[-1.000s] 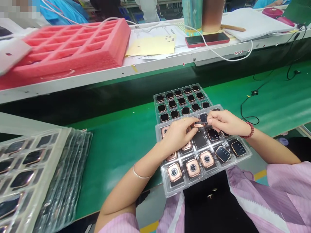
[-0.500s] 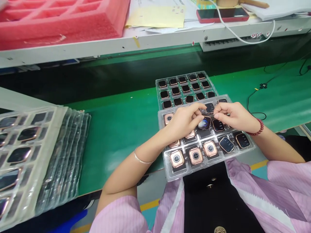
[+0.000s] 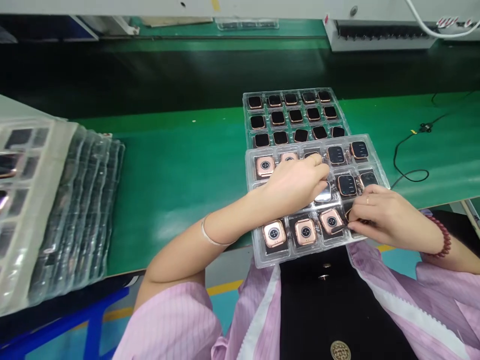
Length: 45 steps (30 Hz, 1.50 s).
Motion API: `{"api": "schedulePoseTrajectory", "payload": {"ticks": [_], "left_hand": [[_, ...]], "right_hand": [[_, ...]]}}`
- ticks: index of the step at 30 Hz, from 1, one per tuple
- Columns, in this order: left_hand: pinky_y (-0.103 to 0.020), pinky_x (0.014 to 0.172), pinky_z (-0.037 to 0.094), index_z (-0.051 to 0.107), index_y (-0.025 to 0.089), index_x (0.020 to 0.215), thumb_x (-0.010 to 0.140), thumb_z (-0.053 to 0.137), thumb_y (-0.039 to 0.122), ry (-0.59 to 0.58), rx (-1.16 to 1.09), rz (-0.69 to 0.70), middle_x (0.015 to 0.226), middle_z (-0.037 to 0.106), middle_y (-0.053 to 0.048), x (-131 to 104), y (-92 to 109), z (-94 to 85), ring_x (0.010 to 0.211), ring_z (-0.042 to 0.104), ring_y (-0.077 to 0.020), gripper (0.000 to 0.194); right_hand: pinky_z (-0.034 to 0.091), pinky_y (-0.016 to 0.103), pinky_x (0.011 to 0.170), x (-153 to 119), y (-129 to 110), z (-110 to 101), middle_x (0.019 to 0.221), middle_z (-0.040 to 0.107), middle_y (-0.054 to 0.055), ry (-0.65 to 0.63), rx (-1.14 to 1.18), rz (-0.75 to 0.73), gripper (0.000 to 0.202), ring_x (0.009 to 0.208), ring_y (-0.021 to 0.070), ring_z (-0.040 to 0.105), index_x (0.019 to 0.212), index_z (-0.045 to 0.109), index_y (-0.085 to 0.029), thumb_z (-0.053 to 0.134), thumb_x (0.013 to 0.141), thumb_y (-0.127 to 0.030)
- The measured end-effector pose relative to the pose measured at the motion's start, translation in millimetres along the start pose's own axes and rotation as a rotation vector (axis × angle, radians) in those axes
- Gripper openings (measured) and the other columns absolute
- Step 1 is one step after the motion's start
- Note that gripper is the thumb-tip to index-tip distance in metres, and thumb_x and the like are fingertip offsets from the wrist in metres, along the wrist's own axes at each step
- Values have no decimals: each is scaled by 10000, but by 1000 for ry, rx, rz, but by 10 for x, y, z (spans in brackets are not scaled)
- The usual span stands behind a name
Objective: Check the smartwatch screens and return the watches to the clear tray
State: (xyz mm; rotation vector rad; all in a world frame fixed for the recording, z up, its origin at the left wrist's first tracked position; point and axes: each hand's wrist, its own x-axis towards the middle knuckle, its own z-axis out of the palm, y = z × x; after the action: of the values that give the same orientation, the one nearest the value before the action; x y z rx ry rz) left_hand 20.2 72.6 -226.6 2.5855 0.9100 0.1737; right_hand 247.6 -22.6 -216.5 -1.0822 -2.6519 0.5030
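A clear plastic tray (image 3: pixel 268 257) holds watch faces in compartments, some with rose-gold backs up like this one (image 3: pixel 305 231), others with dark screens up like this one (image 3: pixel 347 185). My left hand (image 3: pixel 300 180) is over the middle of the tray, fingers curled by a shiny watch face (image 3: pixel 323 192); whether it grips anything is hidden. At the tray's front right compartments, my right hand (image 3: pixel 375 212) has its fingers closed around the edge of a dark watch face that they mostly cover. Behind lies a second tray (image 3: pixel 245 117) with dark screens facing up.
At the left stands a tall stack of clear trays (image 3: pixel 78 215) with watch faces in the top one. A black cable (image 3: pixel 395 155) lies on the green table (image 3: pixel 168 165) at the right. A white shelf edge (image 3: pixel 262 9) crosses the top.
My right hand has moved from the tray's back right toward its front right. My left hand stays near the middle. The view has tilted down, and the shelf's papers and phone are out of sight.
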Motion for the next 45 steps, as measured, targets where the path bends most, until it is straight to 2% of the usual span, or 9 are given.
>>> {"api": "schedulePoseTrajectory", "payload": {"ticks": [5,8,17,24,28,31,35,39,45], "left_hand": [[-275,696,491,582,182,1317,911,691,328,-132,-580,202,1018,714,-55,-68,-46,-62,774,665,-156,445],[-267,679,511,461,191,1456,866,694,226,-154,-794,151,981,704,-36,-66,-53,2,740,666,-139,635],[-235,606,478,588,162,1299,838,541,75,-95,-1076,-84,738,607,36,46,-78,134,647,626,-113,472],[-254,669,501,700,169,1045,849,503,14,-89,-521,200,830,696,-11,-148,171,127,724,647,-132,319],[-327,575,510,684,128,1001,927,507,103,-127,73,294,894,692,-83,-365,445,310,700,672,-216,193],[-352,582,537,654,128,954,978,501,191,-70,267,250,987,660,-118,-465,460,323,768,686,-244,168],[-386,740,596,615,150,1114,984,551,333,19,188,51,1244,625,-137,-484,171,1,996,687,-269,233],[-397,905,580,418,208,1477,928,621,308,195,-98,-154,1479,532,-125,-374,-333,-259,1090,674,-243,594],[-294,673,545,562,176,1406,866,656,155,146,-663,-171,964,750,-58,-101,-879,-11,694,674,-159,548]], "right_hand": [[457,266,614,66,97,-51,685,682,-6,294,129,145,180,612,136,614,810,628,-225,595,987,-221],[463,268,599,126,150,-32,690,710,3,449,38,251,188,614,146,646,795,646,-230,602,978,-237],[482,256,642,116,272,29,733,730,11,342,41,303,183,651,144,652,807,658,-207,581,968,-248],[425,261,617,328,452,38,698,718,6,261,-75,321,164,631,156,648,806,658,-200,584,940,-259],[383,275,623,754,388,51,710,728,18,143,-144,271,194,660,178,662,832,682,-197,562,952,-291],[338,291,608,1129,265,44,740,745,52,-5,-288,262,240,684,209,678,835,699,-188,524,969,-282],[325,297,583,1396,231,-12,761,762,84,-179,-353,236,236,690,235,694,820,712,-187,529,953,-254],[384,277,549,1382,449,-9,631,686,15,-13,-4,146,331,554,172,620,723,634,-206,518,988,-366],[390,280,466,1348,783,100,551,610,-7,187,221,249,449,445,159,536,736,614,-220,493,996,-564]]}}
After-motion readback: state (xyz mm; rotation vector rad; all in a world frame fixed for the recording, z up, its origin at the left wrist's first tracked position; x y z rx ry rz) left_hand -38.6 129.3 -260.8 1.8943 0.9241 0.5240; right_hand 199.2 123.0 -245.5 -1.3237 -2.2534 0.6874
